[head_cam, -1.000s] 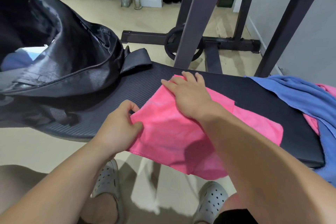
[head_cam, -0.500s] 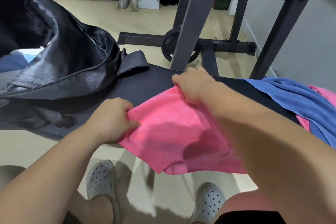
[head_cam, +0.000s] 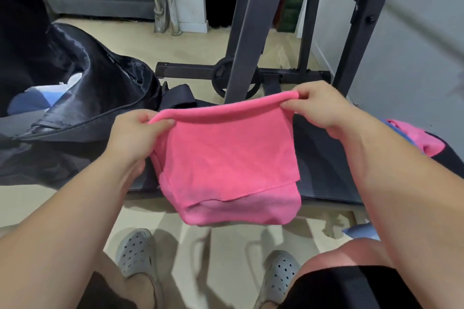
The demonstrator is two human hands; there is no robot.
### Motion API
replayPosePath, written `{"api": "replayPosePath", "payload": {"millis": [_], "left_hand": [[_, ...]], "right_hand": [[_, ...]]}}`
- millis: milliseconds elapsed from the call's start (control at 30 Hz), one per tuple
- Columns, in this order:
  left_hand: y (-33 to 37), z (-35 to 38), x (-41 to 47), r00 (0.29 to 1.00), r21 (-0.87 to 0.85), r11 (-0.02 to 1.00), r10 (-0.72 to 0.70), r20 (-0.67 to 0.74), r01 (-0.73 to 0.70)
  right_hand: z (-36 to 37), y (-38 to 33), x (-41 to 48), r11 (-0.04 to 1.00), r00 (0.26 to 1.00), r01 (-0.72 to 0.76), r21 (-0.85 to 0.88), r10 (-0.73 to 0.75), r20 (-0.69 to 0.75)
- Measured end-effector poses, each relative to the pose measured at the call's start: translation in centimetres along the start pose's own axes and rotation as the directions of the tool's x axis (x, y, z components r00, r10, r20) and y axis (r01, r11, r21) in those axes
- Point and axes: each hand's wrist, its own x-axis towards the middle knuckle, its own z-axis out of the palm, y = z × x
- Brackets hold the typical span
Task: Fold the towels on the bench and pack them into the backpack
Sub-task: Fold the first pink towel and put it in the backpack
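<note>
A beige floor and the dark uprights of a rack [head_cam: 251, 32] lie behind a black padded bench [head_cam: 324, 158]. The backpack [head_cam: 88, 98] sits at the bench's left end with its mouth open, and something blue and white shows inside. At the right end lie the other towels [head_cam: 414, 135], pink and blue, mostly hidden by the right forearm.

The towel [head_cam: 226, 158] in hand is pink. It is doubled over and held up above the bench's near edge, hanging free below its fold. The left hand [head_cam: 135, 133] pinches the fold's left corner between thumb and curled fingers. The right hand [head_cam: 319, 105] pinches the right corner the same way, a little higher. The front layer ends short of the back one and hangs skewed, so the halves do not match.

The step looks like squaring this first fold. To do it well, level the two hands and draw the fold taut so the layers hang straight. Then lower the towel flat onto the bare middle of the bench, not folding it further in the air. Once it is down, slide the short layer until the edges meet, smooth it, and fold again to fit the backpack's mouth.
</note>
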Motion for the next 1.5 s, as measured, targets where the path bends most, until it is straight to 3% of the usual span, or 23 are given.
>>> {"api": "replayPosePath", "payload": {"millis": [67,100,167,300,400,467,533,600,733,800,900,1000,1300,1500], "left_hand": [[0.6,-0.1,-0.3,0.995,-0.204,0.975,-0.072,0.064,0.083],[0.7,-0.3,-0.4,0.991,-0.224,0.969,-0.084,0.108,0.107],[0.8,-0.6,-0.6,0.961,-0.186,0.969,-0.111,0.252,0.161],[0.8,-1.7,-0.8,0.81,-0.062,0.945,-0.239,0.535,0.32],[1.4,-1.7,-0.7,0.782,0.054,0.954,-0.272,0.561,0.293],[1.4,-0.8,-0.1,0.854,0.111,0.967,-0.255,0.454,0.229],[1.0,0.5,1.0,0.932,0.135,0.974,-0.214,0.294,0.181],[0.3,2.0,2.3,0.966,0.143,0.976,-0.189,0.178,0.165],[-1.3,5.1,5.4,0.988,0.23,0.967,-0.132,0.084,0.11],[-1.8,6.6,6.7,0.995,0.353,0.934,-0.082,0.056,0.057],[-1.9,8.6,8.6,0.997,0.568,0.821,0.019,0.08,-0.061],[-1.7,10.6,10.7,0.982,0.675,0.714,0.132,0.133,-0.187],[-1.0,14.1,13.1,0.924,0.716,0.587,0.288,0.253,-0.379],[-1.3,11.6,7.6,0.822,0.642,0.515,0.394,0.412,-0.569]], "right_hand": [[-0.6,0.0,-1.4,0.935,0.997,-0.067,0.348,0.046,0.07],[-0.8,0.2,-2.0,0.883,0.993,-0.096,0.46,0.057,0.099],[-0.8,0.8,-3.2,0.818,0.989,-0.143,0.557,0.091,0.12],[-0.8,2.8,-5.2,0.753,0.946,-0.321,0.574,0.227,0.231],[-1.1,3.3,-5.9,0.711,0.891,-0.446,0.543,0.301,0.339],[-1.1,3.1,-5.7,0.695,0.881,-0.473,0.541,0.362,0.306],[-1.0,3.3,-4.9,0.703,0.878,-0.476,0.529,0.416,0.237],[-0.5,3.7,-3.8,0.743,0.879,-0.466,0.481,0.451,0.156],[1.1,5.9,-0.7,0.822,0.87,-0.455,0.343,0.492,-0.026],[2.0,7.4,1.1,0.881,0.88,-0.433,0.191,0.459,-0.121],[2.7,9.2,3.4,0.904,0.899,-0.415,-0.104,0.389,-0.202],[2.7,10.0,5.6,0.875,0.906,-0.407,-0.262,0.351,-0.235],[2.7,10.2,9.4,0.912,0.898,-0.36,-0.197,0.282,-0.338],[4.2,9.7,5.2,0.947,0.936,-0.232,-0.224,0.154,-0.315]]}}
